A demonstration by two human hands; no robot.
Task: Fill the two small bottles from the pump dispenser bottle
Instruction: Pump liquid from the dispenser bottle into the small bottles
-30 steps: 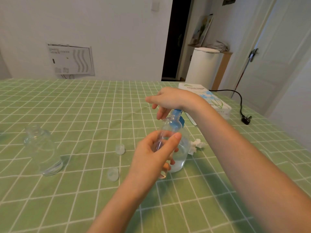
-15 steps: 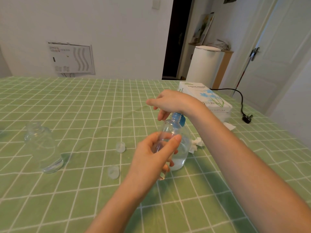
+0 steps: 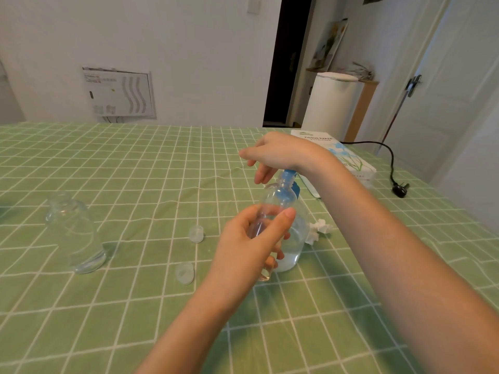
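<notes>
The left hand (image 3: 251,244) is wrapped round a small clear bottle (image 3: 278,201), thumb across the front and fingers curled behind. It holds the bottle tilted in front of the pump dispenser bottle (image 3: 298,233), with the open neck up beside the blue pump head (image 3: 289,174). How much liquid the held bottle carries cannot be told, as the hand covers most of its body.

The right hand (image 3: 280,153) rests on top of the pump head, its fingers loose and hanging forward, gripping nothing. The dispenser stands upright on the green checked table (image 3: 162,171), with clear liquid pooled low in it (its nozzle is hidden behind the small bottle's neck).

Well to the left of the dispenser stands a second clear bottle (image 3: 73,233), uncapped, with only a thin layer of liquid at the bottom. Between it and the dispenser lie two translucent caps, one farther back (image 3: 196,234) and one nearer (image 3: 185,273).

Just right of the dispenser lies one crumpled tissue (image 3: 320,229). Behind the dispenser sits one tissue box (image 3: 340,160), partly hidden by the right forearm. In all there are three bottles.
</notes>
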